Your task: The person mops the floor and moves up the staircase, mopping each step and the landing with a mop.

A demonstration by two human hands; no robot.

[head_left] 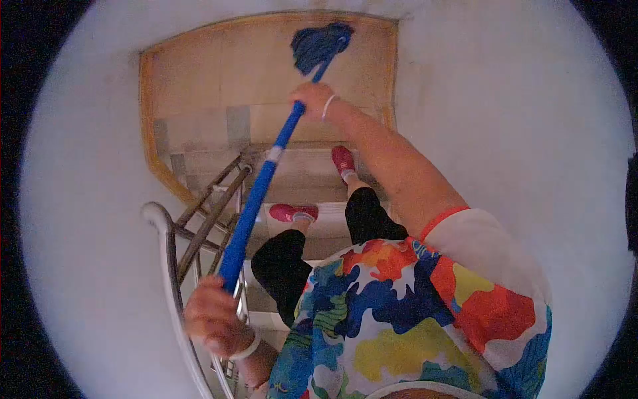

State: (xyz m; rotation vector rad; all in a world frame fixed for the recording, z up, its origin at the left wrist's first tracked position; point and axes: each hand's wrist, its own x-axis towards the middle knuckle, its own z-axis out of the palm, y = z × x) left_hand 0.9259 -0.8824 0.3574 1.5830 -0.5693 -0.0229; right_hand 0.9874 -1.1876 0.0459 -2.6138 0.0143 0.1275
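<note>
A mop with a long blue handle (249, 216) runs diagonally from lower left to upper right in the head view. My left hand (216, 316) is closed around the top end of the handle, close to the metal railing. Farther down the shaft, my right hand (312, 98) grips it, with a white band on the wrist. The dark blue mop head (320, 46) lies against the tan landing floor near its far edge. Its strands are bunched to the left of the shaft.
A metal stair railing (174, 286) curves along my left side. Stair steps (302, 176) lie under my feet in red shoes (294, 213). The landing (199, 73) has a yellowish border, with pale walls (505, 133) on both sides.
</note>
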